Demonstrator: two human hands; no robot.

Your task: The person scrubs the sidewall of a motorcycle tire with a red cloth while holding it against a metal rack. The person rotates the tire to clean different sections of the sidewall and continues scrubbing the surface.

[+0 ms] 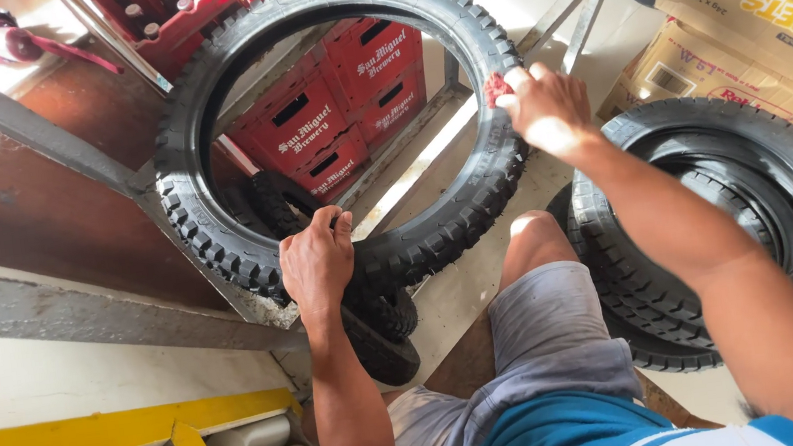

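Black knobby rubber tyre (pixel 217 235) stands upright; left hand (pixel 317 260) grips its lower rim, right hand (pixel 543 104) pinches a red rag (pixel 497 88) against the tread. A slackened grip could let it roll onto the stacked tyres (pixel 748 210).

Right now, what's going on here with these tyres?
A seated person holds a knobby black tyre upright. The left hand grips its lower edge, and the right hand presses a red cloth against its right side. More tyres lie stacked to the right, with red crates visible behind.

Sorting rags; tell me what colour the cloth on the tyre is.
Red cloth, best in the head view.
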